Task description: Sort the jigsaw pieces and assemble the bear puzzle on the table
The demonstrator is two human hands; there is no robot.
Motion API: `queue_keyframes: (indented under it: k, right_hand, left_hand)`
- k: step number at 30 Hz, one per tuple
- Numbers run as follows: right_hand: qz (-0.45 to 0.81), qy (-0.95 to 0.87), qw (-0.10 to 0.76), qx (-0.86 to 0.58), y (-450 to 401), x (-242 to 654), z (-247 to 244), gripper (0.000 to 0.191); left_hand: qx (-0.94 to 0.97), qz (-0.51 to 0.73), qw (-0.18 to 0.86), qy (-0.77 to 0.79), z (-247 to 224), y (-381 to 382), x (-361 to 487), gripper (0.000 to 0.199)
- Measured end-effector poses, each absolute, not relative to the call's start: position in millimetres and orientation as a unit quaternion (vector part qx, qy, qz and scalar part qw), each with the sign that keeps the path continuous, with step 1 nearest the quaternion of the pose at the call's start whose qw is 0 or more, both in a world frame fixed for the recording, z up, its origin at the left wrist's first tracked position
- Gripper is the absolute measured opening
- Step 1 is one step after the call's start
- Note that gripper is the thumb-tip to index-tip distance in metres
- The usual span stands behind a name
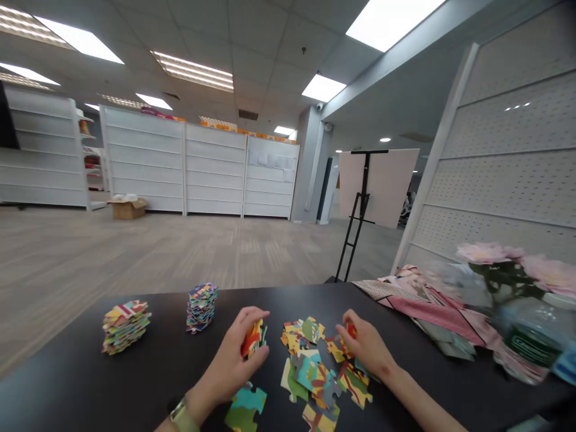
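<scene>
Puzzle pieces [310, 366] lie in a loose heap on a black table [67, 384], right in front of the person. The left hand [229, 360] is curled shut around a few pieces [252, 339] with red and yellow on them, and lifts them a bit off the table. The right hand [366, 349] is at the edge of the heap, and its fingers [342, 330] pinch a small red piece [351, 330]. A watch [182, 417] sits on the left wrist.

One stack of pieces [125, 327] and a taller stack [201, 307] stand left of the hands. Off to the right are a pink cloth [432, 312], pink flowers [483, 253] and a plastic bottle [526, 342]. Past the table stand a black easel [362, 204], white shelves [144, 159] and a cardboard box [128, 208].
</scene>
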State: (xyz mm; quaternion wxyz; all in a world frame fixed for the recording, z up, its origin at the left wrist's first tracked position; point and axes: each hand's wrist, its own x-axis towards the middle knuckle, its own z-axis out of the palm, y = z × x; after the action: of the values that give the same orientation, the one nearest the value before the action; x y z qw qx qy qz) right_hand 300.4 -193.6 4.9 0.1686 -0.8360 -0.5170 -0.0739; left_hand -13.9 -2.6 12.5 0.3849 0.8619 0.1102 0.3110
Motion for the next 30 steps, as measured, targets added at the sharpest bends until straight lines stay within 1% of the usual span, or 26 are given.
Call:
queue_keyframes:
  k: [2,4,6,8,10,13,17,18,21,23,25,27,30]
  right_hand:
    - [-0.087,-0.508,0.164,-0.841,-201,307,7,0.034]
    - [-0.105,-0.493,0.148,-0.851,-209,311,3,0.035]
    - [-0.122,-0.469,0.124,-0.866,-216,309,-6,0.031]
    - [-0.134,-0.44,0.103,-0.882,-220,306,-15,0.029]
    - [-0.139,-0.418,0.09,-0.893,-222,305,-19,0.029]
    - [-0.141,-0.396,0.091,-0.903,-223,310,-10,0.029]
    - [-0.129,-0.387,0.108,-0.907,-229,312,10,0.042]
    - [-0.124,-0.396,0.112,-0.903,-230,307,10,0.042]
    - [-0.143,-0.425,0.099,-0.889,-233,280,-3,0.03]
    - [-0.186,-0.425,0.065,-0.883,-232,261,-17,0.027]
    - [-0.211,-0.411,0.053,-0.885,-232,249,-27,0.026]
    - [-0.208,-0.399,0.087,-0.889,-232,246,-30,0.024]
    - [-0.183,-0.401,0.184,-0.879,-236,252,-22,0.022]
  left_hand:
    - [0.898,0.177,0.395,0.083,18,3,-25,0.06]
    - [0.926,0.046,0.37,0.064,19,5,-33,0.078]
    - [0.938,-0.016,0.341,0.063,16,4,-36,0.086]
    - [0.942,-0.037,0.323,0.083,14,1,-36,0.084]
    - [0.943,-0.044,0.308,0.115,13,-2,-38,0.081]
    - [0.946,-0.042,0.291,0.134,16,-4,-41,0.074]
    - [0.947,-0.012,0.299,0.114,22,-7,-41,0.068]
    - [0.946,0.006,0.305,0.108,23,-9,-38,0.066]
    - [0.936,0.07,0.334,0.084,22,-20,-27,0.064]
    - [0.926,0.106,0.358,0.061,19,-31,-16,0.069]
    - [0.916,0.139,0.374,0.041,16,-42,-2,0.072]
    - [0.911,0.161,0.378,0.021,13,-51,15,0.073]
    - [0.922,0.149,0.356,-0.01,6,-56,44,0.079]
